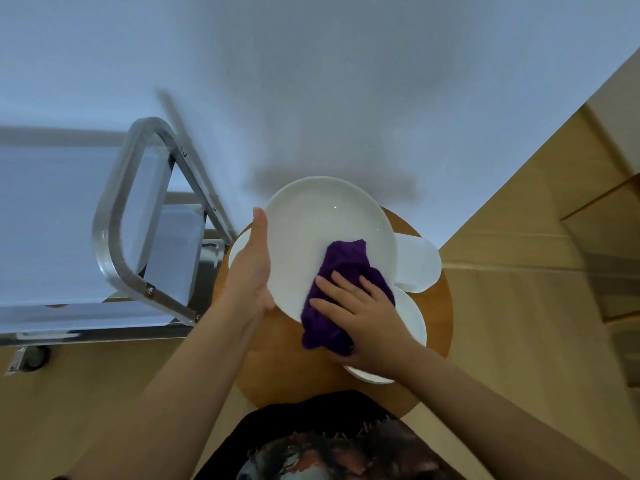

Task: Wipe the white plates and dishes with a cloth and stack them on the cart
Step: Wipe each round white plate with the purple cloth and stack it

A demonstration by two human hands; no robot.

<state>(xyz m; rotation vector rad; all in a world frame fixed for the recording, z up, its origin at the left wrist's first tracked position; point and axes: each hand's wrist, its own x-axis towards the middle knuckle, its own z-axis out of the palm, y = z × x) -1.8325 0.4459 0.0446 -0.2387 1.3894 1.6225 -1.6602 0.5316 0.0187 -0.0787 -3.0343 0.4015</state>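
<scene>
— Left hand (pixel 251 268)?
— Cupped along the left rim of the large white plate (pixel 322 226), thumb up the edge, holding it tilted above the round wooden desk (pixel 277 362).
— Right hand (pixel 360 306)?
— Fingers spread flat, pressing the purple cloth (pixel 341 289) onto the plate's lower right.
— Other dishes?
— White plates (pixel 420 261) on the desk beneath, partly hidden.
— Cart (pixel 114 237)?
— Just left, metal-framed.

Big white plate (pixel 322 230) tilted above the table, purple cloth (pixel 343 289) bunched on its lower rim, 3 dishes (pixel 420 261) beneath.
</scene>
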